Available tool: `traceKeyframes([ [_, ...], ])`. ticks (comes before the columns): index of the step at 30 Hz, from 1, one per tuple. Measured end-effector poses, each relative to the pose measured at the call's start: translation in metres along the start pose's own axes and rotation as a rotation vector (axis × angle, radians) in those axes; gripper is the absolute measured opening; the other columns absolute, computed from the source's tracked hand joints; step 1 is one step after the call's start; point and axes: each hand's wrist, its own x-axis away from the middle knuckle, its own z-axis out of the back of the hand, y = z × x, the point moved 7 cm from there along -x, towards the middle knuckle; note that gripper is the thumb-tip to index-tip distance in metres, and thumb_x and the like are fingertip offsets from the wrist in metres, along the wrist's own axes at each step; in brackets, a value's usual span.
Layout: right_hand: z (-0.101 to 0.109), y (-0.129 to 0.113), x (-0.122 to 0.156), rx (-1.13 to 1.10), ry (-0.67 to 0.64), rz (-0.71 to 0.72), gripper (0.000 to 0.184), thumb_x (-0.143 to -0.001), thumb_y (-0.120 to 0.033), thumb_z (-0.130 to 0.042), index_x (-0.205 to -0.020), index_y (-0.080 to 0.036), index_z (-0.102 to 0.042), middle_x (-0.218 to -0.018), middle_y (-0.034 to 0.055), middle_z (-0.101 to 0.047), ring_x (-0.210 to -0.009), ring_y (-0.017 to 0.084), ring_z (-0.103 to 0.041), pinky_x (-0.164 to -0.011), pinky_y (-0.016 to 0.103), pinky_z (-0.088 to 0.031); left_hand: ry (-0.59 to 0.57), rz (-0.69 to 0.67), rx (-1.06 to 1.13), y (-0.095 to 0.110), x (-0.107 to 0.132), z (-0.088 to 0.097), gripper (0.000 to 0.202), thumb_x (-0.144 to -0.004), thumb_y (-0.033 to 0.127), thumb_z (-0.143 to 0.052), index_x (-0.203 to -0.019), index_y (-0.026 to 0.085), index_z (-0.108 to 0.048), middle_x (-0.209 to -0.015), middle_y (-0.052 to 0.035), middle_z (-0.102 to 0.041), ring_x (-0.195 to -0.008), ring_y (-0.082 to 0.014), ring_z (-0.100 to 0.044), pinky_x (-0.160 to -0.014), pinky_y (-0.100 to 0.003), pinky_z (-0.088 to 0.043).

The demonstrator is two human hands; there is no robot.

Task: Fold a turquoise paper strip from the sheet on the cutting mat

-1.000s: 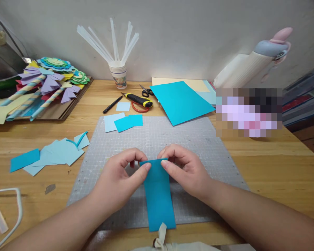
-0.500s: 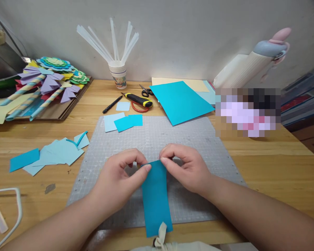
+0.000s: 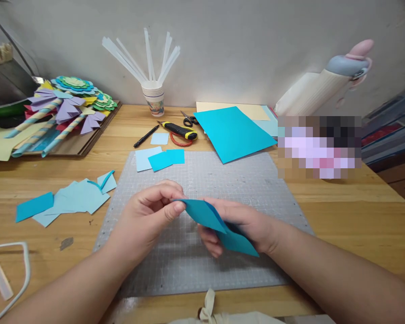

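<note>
Through the head camera I see two bare hands above a gray cutting mat (image 3: 148, 270), which lies by the table's (image 3: 344, 225) near edge, and between them a turquoise paper strip (image 3: 202, 213). The left hand (image 3: 145, 220) has its thumb and forefinger closed on the strip's far left end. The right hand (image 3: 249, 220) is partly open, its palm facing the paper and its fingers curving behind and below; the strip hides the thumb, so I cannot tell whether it grips.

Half a second ago both hands pinched the far end, and the strip ran down past the mat's near edge. Now the right hand has left that pinch and moved behind the paper. The strip has swung sideways and bends partway, its loose end pointing toward the right wrist; whether it is creased or only curved, I cannot tell.

The rest lies as it did: pale blue paper pieces (image 3: 74, 198) toward the table's left side, a large turquoise sheet (image 3: 234, 135) overlapping the mat's far edge, and, near the table's far edge, stacked paper cups (image 3: 154, 101) holding white strips (image 3: 126, 58).
</note>
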Motion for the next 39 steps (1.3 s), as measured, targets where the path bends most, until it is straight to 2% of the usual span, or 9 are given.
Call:
traceKeyframes([
  [4, 0.015, -0.015, 0.003, 0.105, 0.149, 0.152, 0.043, -0.074, -0.035, -0.078, -0.106, -0.022, -0.050, -0.064, -0.0090, -0.052, -0.048, 0.006, -0.047, -0.046, 0.018, -0.037, -0.076, 0.034, 0.005, -0.001, 0.001, -0.004, 0.017, -0.075, 0.044, -0.075, -0.076, 0.028, -0.073, -0.096, -0.0025, -0.063, -0.095, -0.0170, -0.058, -0.080, -0.028, -0.049],
  [7, 0.026, -0.030, 0.005, 0.252, 0.254, 0.286, 0.040, -0.078, -0.036, -0.075, -0.105, -0.023, -0.049, -0.068, -0.0083, -0.051, -0.052, 0.006, -0.047, -0.048, 0.017, -0.038, -0.140, 0.194, 0.048, -0.012, 0.004, -0.011, 0.037, -0.076, 0.056, -0.070, -0.102, 0.029, -0.069, -0.110, -0.0057, -0.064, -0.099, -0.0211, -0.060, -0.078, -0.031, -0.050],
  [12, 0.037, -0.047, 0.010, 0.567, 0.328, 0.365, 0.032, -0.082, -0.036, -0.068, -0.105, -0.024, -0.050, -0.074, -0.0058, -0.053, -0.058, 0.008, -0.049, -0.052, 0.020, -0.040, -0.109, 0.294, -0.023, -0.021, -0.001, -0.009, 0.054, -0.076, 0.053, -0.069, -0.119, 0.022, -0.055, -0.080, -0.0007, -0.060, -0.074, -0.0147, -0.058, -0.068, -0.027, -0.048],
  [16, 0.052, -0.057, 0.013, 0.895, 0.463, 0.311, 0.024, -0.082, -0.030, -0.063, -0.103, -0.022, -0.055, -0.077, -0.0032, -0.054, -0.065, 0.011, -0.050, -0.058, 0.023, -0.040, -0.010, 0.239, -0.474, -0.018, -0.013, 0.013, 0.046, -0.080, 0.046, -0.061, -0.119, 0.021, -0.054, -0.071, 0.0027, -0.054, -0.064, -0.0147, -0.052, -0.059, -0.027, -0.042],
  [19, 0.065, -0.063, 0.017, 1.160, 0.634, 0.259, 0.015, -0.080, -0.026, -0.060, -0.094, -0.021, -0.062, -0.082, 0.0001, -0.060, -0.074, 0.015, -0.055, -0.066, 0.028, -0.042, 0.005, 0.114, -0.986, -0.014, -0.019, 0.023, 0.032, -0.085, 0.039, -0.053, -0.111, 0.022, -0.061, -0.081, -0.0018, -0.061, -0.074, -0.0203, -0.057, -0.072, -0.035, -0.043],
  [22, 0.069, -0.065, 0.018, 1.318, 0.714, 0.230, 0.011, -0.082, -0.025, -0.057, -0.088, -0.022, -0.066, -0.088, 0.0021, -0.068, -0.082, 0.019, -0.060, -0.072, 0.032, -0.042, -0.048, -0.082, -1.288, -0.015, -0.021, 0.018, 0.025, -0.088, 0.029, -0.049, -0.107, 0.022, -0.064, -0.097, -0.0071, -0.064, -0.096, -0.0268, -0.058, -0.088, -0.044, -0.041],
  [26, 0.066, -0.062, 0.015, 1.423, 0.701, 0.195, 0.013, -0.083, -0.022, -0.055, -0.085, -0.023, -0.068, -0.094, 0.0024, -0.072, -0.088, 0.021, -0.063, -0.075, 0.034, -0.043, -0.141, -0.298, -1.346, -0.019, -0.014, 0.002, 0.029, -0.090, 0.021, -0.044, -0.112, 0.020, -0.063, -0.115, -0.0102, -0.058, -0.108, -0.0277, -0.053, -0.092, -0.043, -0.043],
  [30, 0.069, -0.063, 0.019, 1.448, 0.731, 0.136, 0.014, -0.084, -0.024, -0.055, -0.089, -0.024, -0.068, -0.096, 0.0014, -0.072, -0.088, 0.020, -0.063, -0.072, 0.031, -0.043, -0.341, -0.252, -1.298, -0.030, -0.007, -0.014, 0.036, -0.092, 0.013, -0.036, -0.115, 0.020, -0.063, -0.108, -0.0081, -0.060, -0.099, -0.0231, -0.057, -0.085, -0.039, -0.049],
  [39, 0.095, -0.074, 0.042, 1.322, 0.792, -0.061, 0.017, -0.083, -0.023, -0.054, -0.097, -0.021, -0.064, -0.071, -0.0005, -0.061, -0.063, 0.014, -0.053, -0.056, 0.026, -0.036, -0.352, -0.213, -1.511, -0.034, -0.007, -0.021, 0.043, -0.089, 0.008, -0.042, -0.130, 0.015, -0.053, -0.111, -0.0095, -0.058, -0.099, -0.0254, -0.054, -0.088, -0.043, -0.051],
])
